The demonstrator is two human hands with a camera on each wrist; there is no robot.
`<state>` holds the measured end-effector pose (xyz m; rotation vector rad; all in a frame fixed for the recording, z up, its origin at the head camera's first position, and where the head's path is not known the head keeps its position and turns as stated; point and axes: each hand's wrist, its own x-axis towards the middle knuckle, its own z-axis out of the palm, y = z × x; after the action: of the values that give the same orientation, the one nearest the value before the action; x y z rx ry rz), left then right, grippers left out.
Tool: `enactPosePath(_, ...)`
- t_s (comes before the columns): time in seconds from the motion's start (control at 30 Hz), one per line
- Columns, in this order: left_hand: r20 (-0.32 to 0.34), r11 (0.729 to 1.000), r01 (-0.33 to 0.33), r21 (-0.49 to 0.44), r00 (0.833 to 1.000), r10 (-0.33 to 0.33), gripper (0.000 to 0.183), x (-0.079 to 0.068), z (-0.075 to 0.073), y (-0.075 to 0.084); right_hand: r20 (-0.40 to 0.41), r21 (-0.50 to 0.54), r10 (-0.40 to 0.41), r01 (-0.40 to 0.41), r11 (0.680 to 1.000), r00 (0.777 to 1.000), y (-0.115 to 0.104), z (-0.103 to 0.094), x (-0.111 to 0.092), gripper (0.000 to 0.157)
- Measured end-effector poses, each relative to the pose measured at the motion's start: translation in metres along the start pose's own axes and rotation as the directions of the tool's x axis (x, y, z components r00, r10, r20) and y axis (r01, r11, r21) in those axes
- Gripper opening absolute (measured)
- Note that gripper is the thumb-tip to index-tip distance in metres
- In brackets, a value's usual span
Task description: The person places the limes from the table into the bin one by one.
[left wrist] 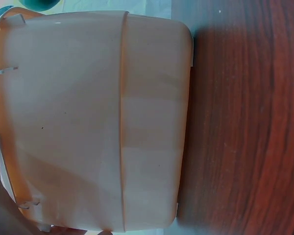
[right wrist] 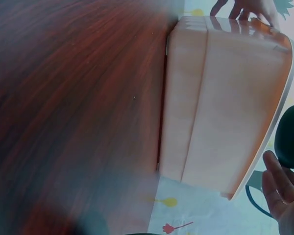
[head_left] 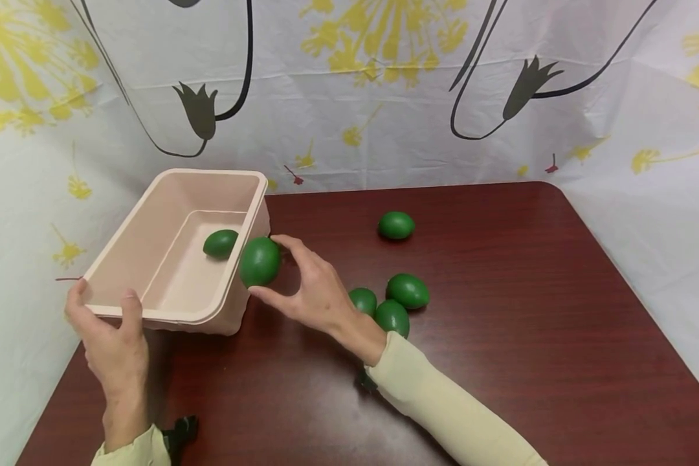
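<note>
A pale pink plastic bin (head_left: 125, 249) stands on the left of the table, with one green lime (head_left: 220, 244) lying on its floor. My left hand (head_left: 115, 353) grips the bin's near left corner, thumb over the rim. Between thumb and fingers, my right hand (head_left: 325, 299) holds another glossy green lime (head_left: 260, 261) beside the bin's right rim. In the right wrist view, that held lime (right wrist: 290, 136) shows at the right edge, about level with the rim. The left wrist view shows mostly the bin's outer wall (left wrist: 73, 117).
Three limes sit close together near my right forearm, one of them (head_left: 408, 290) rightmost and another (head_left: 393, 318) partly covered by the wrist. A single lime (head_left: 396, 225) lies farther back. Behind the dark red wooden table (head_left: 530, 310) hangs a patterned white cloth (head_left: 349, 129).
</note>
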<state>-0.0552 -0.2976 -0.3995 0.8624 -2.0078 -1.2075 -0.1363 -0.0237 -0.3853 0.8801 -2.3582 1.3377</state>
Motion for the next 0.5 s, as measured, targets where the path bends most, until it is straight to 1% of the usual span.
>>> enactPosePath(0.23,0.001,1.000,-0.004,0.001,1.000,0.004,0.065,0.0001,0.0003,0.0001,0.012,0.022,-0.008,0.007,1.000,1.000,-0.0014,0.0027,0.0010,0.077)
enactPosePath(0.5,-0.008,1.000,-0.010,0.000,1.000,0.010,0.065,0.0007,-0.0003,0.0003,0.013,0.019,-0.010,0.009,1.000,1.000,-0.0049,0.0045,0.0025,0.077)
